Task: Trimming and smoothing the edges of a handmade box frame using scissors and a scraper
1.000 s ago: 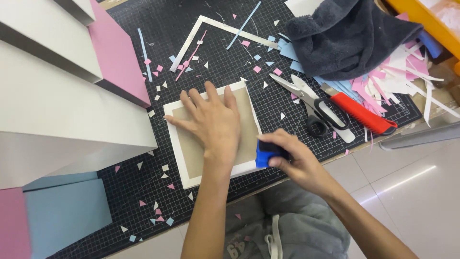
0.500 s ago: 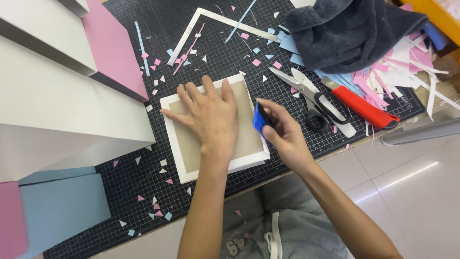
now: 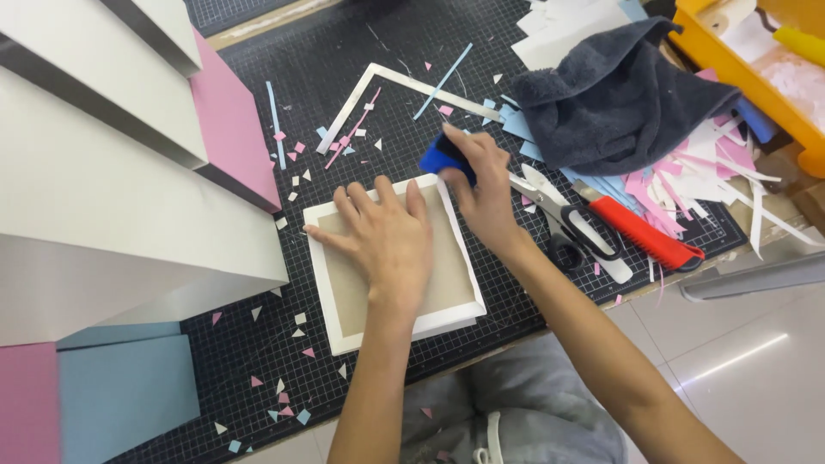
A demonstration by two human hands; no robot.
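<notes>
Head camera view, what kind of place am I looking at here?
Probably a paper-craft or box-making workbench. A gridded black cutting mat covers the table, strewn with pink and blue paper offcuts, and scissors and a red utility knife lie beside the white-edged cardboard panel being pressed.

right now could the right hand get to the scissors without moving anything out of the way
Probably yes. The scissors lie bare on the cutting mat just beside the right hand, nothing over them, though that hand is holding a blue tool.
</notes>
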